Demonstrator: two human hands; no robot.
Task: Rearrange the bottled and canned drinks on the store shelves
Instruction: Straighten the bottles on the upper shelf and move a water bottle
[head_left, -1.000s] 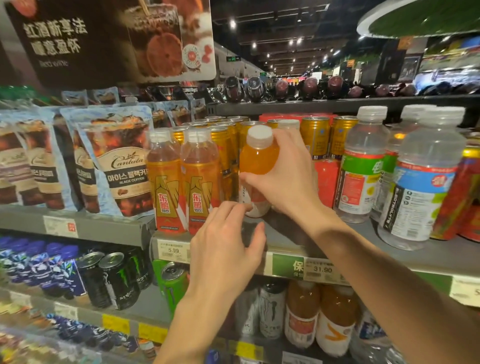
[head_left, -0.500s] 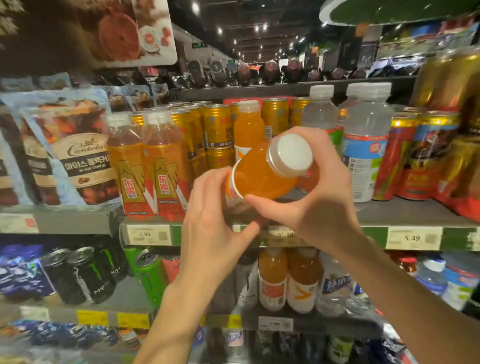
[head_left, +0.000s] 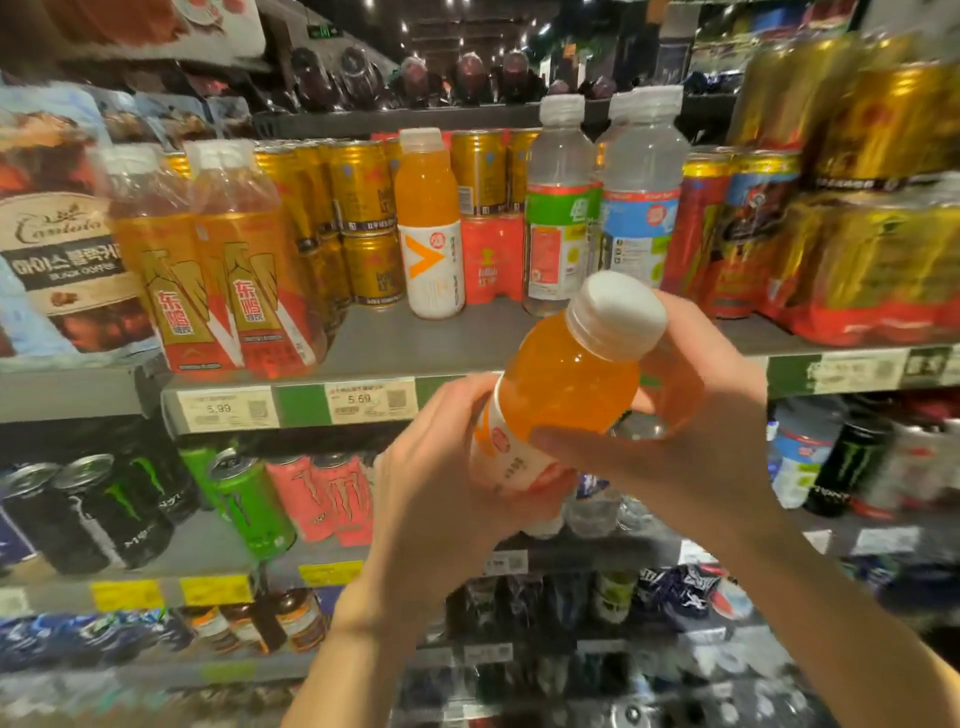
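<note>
The orange bottle (head_left: 563, 387) is off the shelf (head_left: 415, 343), tilted, near the front edge. The right hand (head_left: 691, 431) grips its upper body, fingers curled around it. The left hand (head_left: 441, 483) grips the labelled base. A matching bottle (head_left: 430, 223) stands upright, far on the shelf. Judgement: rearranging is mid-step; placement of the held bottle remains.

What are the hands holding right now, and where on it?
Both grip one orange drink bottle: the left hand round its labelled lower body, the right hand round its upper body below the cap.
</note>
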